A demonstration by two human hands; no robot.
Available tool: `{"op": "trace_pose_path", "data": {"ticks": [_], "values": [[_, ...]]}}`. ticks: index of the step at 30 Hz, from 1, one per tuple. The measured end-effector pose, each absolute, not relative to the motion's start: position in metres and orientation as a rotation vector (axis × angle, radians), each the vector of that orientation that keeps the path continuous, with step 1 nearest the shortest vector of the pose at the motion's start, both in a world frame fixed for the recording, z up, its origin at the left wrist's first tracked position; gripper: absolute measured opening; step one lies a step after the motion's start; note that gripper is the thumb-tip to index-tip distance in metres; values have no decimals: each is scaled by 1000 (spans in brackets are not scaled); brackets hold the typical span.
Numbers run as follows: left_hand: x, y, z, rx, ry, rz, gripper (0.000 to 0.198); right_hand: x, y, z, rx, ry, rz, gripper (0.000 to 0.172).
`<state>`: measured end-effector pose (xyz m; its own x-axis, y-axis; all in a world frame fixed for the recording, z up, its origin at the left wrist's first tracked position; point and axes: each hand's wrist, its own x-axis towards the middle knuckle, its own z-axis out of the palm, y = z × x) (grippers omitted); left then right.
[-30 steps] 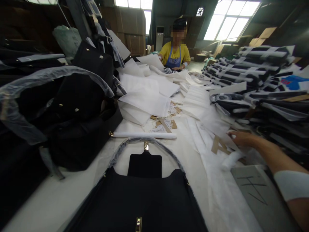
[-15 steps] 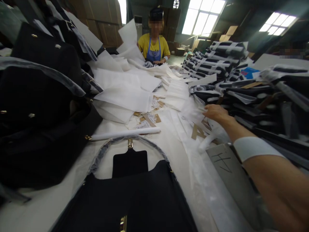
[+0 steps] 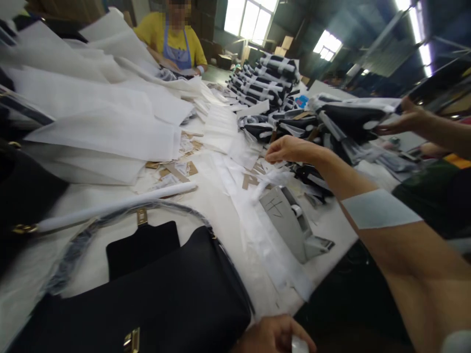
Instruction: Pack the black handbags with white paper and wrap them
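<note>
A black handbag point(image 3: 176, 289) lies in front of me, its flap tab point(image 3: 143, 250) folded back and its handle point(image 3: 88, 240) wrapped in clear film. My left hand point(image 3: 270, 336) is at the bottom edge beside the bag's right corner, fingers curled, with a small white piece point(image 3: 300, 344) at them. Reaching forward, my right hand point(image 3: 285, 148) has its fingers closed together over crumpled translucent film point(image 3: 241, 152) and brown card strips point(image 3: 250, 180). Whatever its fingertips hold is too small to make out. Below that forearm stands a grey tape dispenser point(image 3: 283, 220).
White sheets point(image 3: 91, 113) are heaped at the left, near tags point(image 3: 178, 171) and a white tube point(image 3: 117, 206). Wrapped black bags point(image 3: 265, 78) are stacked behind. At the right, a co-worker's hand point(image 3: 408, 117) holds a wrapped bag point(image 3: 353, 117). Another person point(image 3: 180, 44) sits opposite.
My view has swung right, so the handbag appears further left. My left hand has come into view at the bottom. A co-worker's hand with a wrapped bag now shows at the right.
</note>
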<state>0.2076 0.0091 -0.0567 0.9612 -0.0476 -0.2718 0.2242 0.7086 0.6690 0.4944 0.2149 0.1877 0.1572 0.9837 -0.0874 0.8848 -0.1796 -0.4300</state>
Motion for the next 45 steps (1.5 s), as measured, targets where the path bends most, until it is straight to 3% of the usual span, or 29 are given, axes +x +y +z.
{"op": "trace_pose_path", "data": {"ticks": [3,5,9,14,19,22,27,31,36,41,45], "values": [[205,10,-57,777,267,-160,73,529,145,184,-2251,-1796,753,13],[200,12,-49,779,282,-175,66,534,104,168,-2244,-1809,885,27],[194,15,-22,723,313,-159,61,512,57,123,-2212,-2055,555,60],[196,16,-1,717,285,-132,63,478,43,86,-2284,-2083,-187,47],[195,15,0,774,256,-129,61,475,42,84,-2047,-1623,-421,27],[194,15,-3,775,230,-127,61,464,37,94,-1851,-1171,-136,33],[194,17,-5,718,216,-90,59,402,5,108,-1270,-736,780,51],[194,19,-4,692,246,-55,55,352,-22,93,-1089,-405,1161,49],[194,18,-7,656,270,55,44,321,-42,64,-930,-253,1192,37],[188,11,-6,672,421,177,38,298,-65,59,-976,-387,996,58],[163,0,5,735,492,244,38,280,-86,54,-1081,-531,935,60]]}}
